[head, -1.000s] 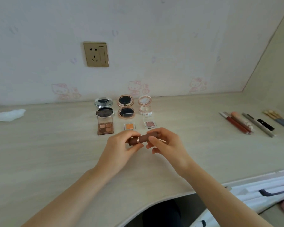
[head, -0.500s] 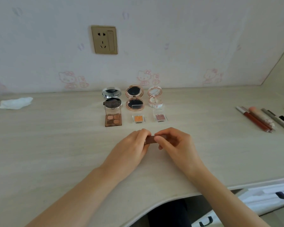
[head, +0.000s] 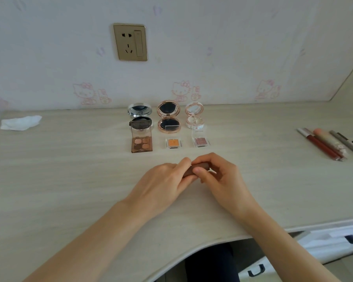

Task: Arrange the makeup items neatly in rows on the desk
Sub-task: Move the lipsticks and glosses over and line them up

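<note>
Right now both my hands are on one brown lipstick tube (head: 198,168), held lying sideways just above the worktop (head: 69,180), in front of the orange single pan (head: 173,143). My left hand (head: 163,180) is curled closed around its left end and my right hand (head: 218,176) pinches the right end between thumb and fingertips, so neither is free. I judge this to be the placing step for the tube: two rows already stand behind the orange pan's line, and this piece looks bound for a third row nearer to me.

Behind the orange pan sits the rose-gold compact (head: 168,119), lid open; left of the pan are the four-shade palette (head: 141,143) and, further back, the silver compact (head: 140,117); right of the pan are the pink single pan (head: 201,141) and, further back, the clear pink compact (head: 194,117). Next I should set the tube down square with those columns, probably starting under the palette, and let it go without rolling, since a round tube will wander on a smooth top.

Far right of the orange pan lies a loose bunch of pens and glosses (head: 326,145), not yet sorted; they run off the picture edge, so I cannot count them. Most of the tube is covered by my fingers, so I cannot tell whether its cap is fully seated or whether it touches the worktop. A crumpled tissue (head: 20,123) lies far left of the pan.
</note>
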`<state>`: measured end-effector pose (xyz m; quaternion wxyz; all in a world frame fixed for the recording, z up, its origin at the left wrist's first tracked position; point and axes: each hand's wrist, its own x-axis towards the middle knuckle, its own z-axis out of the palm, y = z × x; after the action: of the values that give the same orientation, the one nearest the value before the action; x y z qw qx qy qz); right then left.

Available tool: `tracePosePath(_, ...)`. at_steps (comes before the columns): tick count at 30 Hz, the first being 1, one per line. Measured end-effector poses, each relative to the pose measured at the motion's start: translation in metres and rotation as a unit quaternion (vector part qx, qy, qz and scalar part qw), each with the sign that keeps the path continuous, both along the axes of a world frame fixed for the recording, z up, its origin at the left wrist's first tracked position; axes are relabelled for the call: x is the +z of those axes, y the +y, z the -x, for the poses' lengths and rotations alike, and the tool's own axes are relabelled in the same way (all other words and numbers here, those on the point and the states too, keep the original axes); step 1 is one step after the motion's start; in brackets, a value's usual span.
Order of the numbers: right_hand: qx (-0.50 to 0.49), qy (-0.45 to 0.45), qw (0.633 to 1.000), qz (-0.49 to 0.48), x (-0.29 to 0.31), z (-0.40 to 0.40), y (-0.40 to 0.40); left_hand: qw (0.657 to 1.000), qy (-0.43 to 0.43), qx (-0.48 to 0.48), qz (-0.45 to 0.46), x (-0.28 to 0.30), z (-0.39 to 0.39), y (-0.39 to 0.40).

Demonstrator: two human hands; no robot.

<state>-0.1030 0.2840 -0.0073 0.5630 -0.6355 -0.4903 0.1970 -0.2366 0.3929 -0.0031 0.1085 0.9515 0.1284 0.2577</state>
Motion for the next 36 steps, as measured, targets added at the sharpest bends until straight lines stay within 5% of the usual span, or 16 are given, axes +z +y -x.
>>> tracePosePath(8,0.026,0.013,0.999,-0.018,0.000,0.000,-0.001,0.998,-0.018,-0.007,0.065,0.000,0.005,0.005)
tracePosePath(29,-0.076,0.279,0.949,-0.126,0.014,-0.010,-0.009,0.957,-0.066,0.048,0.280,-0.005,0.002,0.003)
tracePosePath(36,-0.069,0.180,0.979,-0.067,0.009,-0.006,-0.005,0.918,-0.111,0.039,0.378,-0.006,-0.001,0.005)
